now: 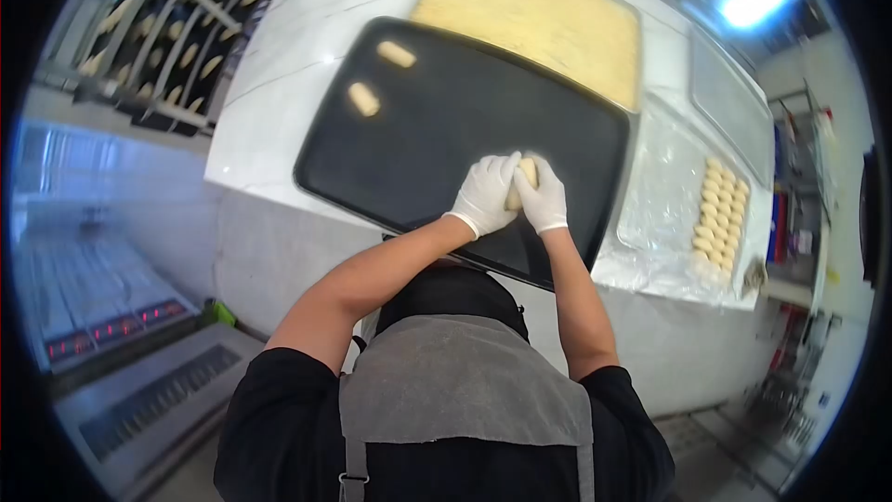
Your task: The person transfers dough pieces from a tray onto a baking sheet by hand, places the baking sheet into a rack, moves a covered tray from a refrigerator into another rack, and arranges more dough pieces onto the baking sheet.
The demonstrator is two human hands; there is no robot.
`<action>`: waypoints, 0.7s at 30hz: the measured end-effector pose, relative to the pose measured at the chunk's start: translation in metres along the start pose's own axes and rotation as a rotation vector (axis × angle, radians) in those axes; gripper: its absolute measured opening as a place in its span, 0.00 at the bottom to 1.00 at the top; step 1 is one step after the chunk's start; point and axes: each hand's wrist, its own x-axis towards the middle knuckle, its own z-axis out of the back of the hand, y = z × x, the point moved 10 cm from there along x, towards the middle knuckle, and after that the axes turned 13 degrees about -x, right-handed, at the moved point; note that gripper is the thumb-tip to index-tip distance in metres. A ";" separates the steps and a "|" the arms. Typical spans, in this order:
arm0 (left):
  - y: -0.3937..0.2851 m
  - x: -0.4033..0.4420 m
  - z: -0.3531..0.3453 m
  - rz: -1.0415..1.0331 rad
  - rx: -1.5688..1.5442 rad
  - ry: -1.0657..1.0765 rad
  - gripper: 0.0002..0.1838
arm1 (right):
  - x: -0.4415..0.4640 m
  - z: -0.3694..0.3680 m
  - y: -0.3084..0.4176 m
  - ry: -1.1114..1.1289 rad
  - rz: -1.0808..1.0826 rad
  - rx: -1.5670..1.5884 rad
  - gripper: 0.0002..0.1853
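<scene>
One dough roll [523, 182] in the closed grip of gloved left hand [486, 193] and right hand [546, 197], over a black tray [437, 121]. Ahead and left of the left hand, two more rolls [397, 54] on the tray. Ahead of both hands, a yellow slab [534, 19]; right of the right hand, dough pieces [710, 208] in rows.

The black tray [446, 121] looks smooth with a dull sheen; over it, the white gloves [485, 193] look matt, the dough piece [529, 170] smooth. Right of the tray, plastic sheeting [658, 172] is glossy and wrinkled (bright streaks show), while the tabletop [265, 135] to the tray's left looks polished, marble-like.
</scene>
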 end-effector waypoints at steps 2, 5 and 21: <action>-0.018 -0.020 0.015 -0.148 0.039 -0.170 0.40 | -0.009 -0.010 0.013 0.080 0.108 0.006 0.24; -0.011 -0.046 0.038 0.002 -0.031 -0.223 0.39 | -0.018 -0.029 0.034 0.143 0.261 0.201 0.23; 0.076 -0.126 0.206 0.179 -0.299 -0.382 0.46 | -0.046 -0.122 0.197 0.320 0.369 0.331 0.23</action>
